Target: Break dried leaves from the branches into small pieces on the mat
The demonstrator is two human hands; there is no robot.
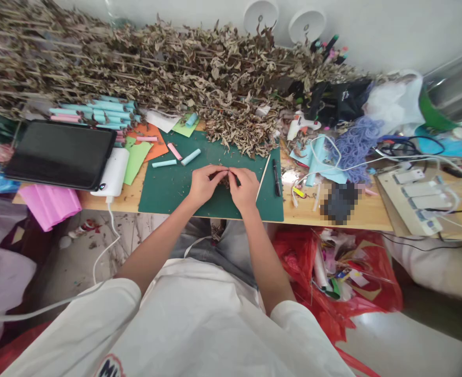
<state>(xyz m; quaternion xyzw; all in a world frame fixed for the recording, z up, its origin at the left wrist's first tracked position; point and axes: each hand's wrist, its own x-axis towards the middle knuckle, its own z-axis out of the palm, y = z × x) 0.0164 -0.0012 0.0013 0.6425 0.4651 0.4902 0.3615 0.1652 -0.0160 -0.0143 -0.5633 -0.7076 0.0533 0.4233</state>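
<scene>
Your left grip [203, 187] and right grip [245, 188] meet tip to tip; can't tell if either's clamped. Dried leaves [225, 181] between them, green mat's [164, 191] near side. Likely light, brittle: pinch softly.

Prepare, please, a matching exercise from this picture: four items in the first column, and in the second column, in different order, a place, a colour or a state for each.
Column one
1. Left hand and right hand
2. Black pen
3. Tablet
4. Glue gun

Column two
A. White with orange parts
B. Fingertips close together over the green mat
C. Dark screen facing up, left of the mat
D. Lying near the mat's right edge

Right pairs: 1-B, 2-D, 3-C, 4-A
</scene>
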